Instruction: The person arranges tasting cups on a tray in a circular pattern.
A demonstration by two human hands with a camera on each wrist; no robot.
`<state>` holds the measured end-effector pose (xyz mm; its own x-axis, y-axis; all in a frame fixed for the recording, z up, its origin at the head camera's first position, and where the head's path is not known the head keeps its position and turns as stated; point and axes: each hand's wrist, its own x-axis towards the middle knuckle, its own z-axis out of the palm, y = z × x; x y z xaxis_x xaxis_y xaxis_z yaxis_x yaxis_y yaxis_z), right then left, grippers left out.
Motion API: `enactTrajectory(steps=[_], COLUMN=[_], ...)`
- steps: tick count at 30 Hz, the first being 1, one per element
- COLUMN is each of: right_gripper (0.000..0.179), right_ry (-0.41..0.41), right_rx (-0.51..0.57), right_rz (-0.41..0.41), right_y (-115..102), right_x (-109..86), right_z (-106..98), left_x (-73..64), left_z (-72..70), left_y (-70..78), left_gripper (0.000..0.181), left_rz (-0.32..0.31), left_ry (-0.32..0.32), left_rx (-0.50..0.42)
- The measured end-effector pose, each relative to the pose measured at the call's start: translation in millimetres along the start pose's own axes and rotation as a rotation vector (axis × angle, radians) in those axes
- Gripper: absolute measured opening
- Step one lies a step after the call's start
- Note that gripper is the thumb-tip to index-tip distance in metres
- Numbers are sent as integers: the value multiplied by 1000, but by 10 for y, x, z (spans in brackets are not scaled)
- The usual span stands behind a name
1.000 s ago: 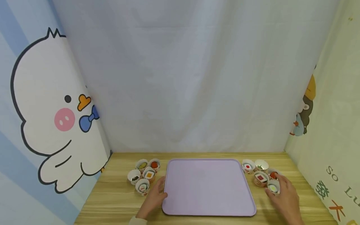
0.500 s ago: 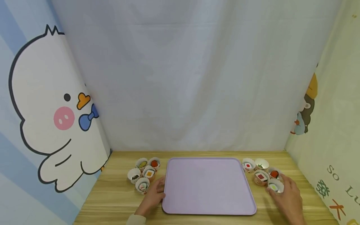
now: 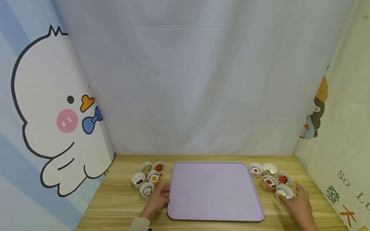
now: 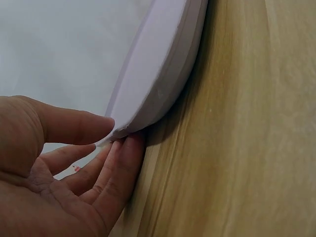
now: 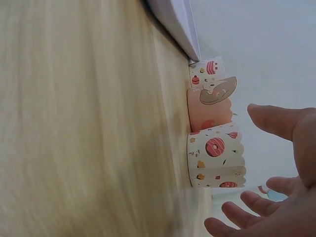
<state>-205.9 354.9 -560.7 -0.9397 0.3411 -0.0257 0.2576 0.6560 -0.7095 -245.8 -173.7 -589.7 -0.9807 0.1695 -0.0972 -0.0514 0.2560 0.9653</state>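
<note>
A flat lilac tray (image 3: pixel 215 192) lies on the wooden table. At its left side my left hand (image 3: pixel 159 199) holds the edge; the left wrist view has the thumb (image 4: pixel 81 126) against the rim and fingers at the underside. On the right stands a group of patterned paper cups. The nearest one, a white cup (image 3: pixel 284 191) with donut prints, holds a white piece with a yellow-green middle. Beside it, my right hand (image 3: pixel 299 203) is spread with nothing in it. In the right wrist view, a gap separates the thumb (image 5: pixel 276 121) from the white cup (image 5: pixel 216 155).
Left of the tray stands another group of paper cups, including one with an orange square (image 3: pixel 154 177) and one near the left hand (image 3: pixel 147 191). A pink cup (image 3: pixel 268 183) touches its neighbours on the right. A grey-white curtain (image 3: pixel 185 80) hangs behind the table (image 3: pixel 115 205).
My right hand has drawn back to the right from the nearest cup, its fingers parting from it. That cup sits slightly further right. The left hand stays at the tray's edge.
</note>
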Motion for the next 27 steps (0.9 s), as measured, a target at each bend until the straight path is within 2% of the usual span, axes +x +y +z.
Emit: enactTrajectory(steps=[4,7,9,13,16,20,27], right_gripper=[108,103,101,99,99,97,87], right_ry=[-88,-122,-147,-181,-185,-174,-147], right_rx=[64,84,96,109,118,108,26], right_rz=[49,64,75,109,123,112,59], right_y=[19,45,57,67,84,110,113], right_x=[25,30,30,52,77,116,154], right_z=[-16,-10,-13,-11,-2,13,27], left_x=[16,22,27,26,30,47,43], left_z=[0,4,-7,-2,13,6,2], left_y=[-36,-62,-89,-68,-38,-50,-53], left_gripper=[69,67,64,61,62,62,62], left_rz=[-34,-59,-41,-52,-81,-82,-80], left_ry=[4,12,-1,0,9,11,6], left_rx=[-39,-71,-86,-75,-52,-40,-23])
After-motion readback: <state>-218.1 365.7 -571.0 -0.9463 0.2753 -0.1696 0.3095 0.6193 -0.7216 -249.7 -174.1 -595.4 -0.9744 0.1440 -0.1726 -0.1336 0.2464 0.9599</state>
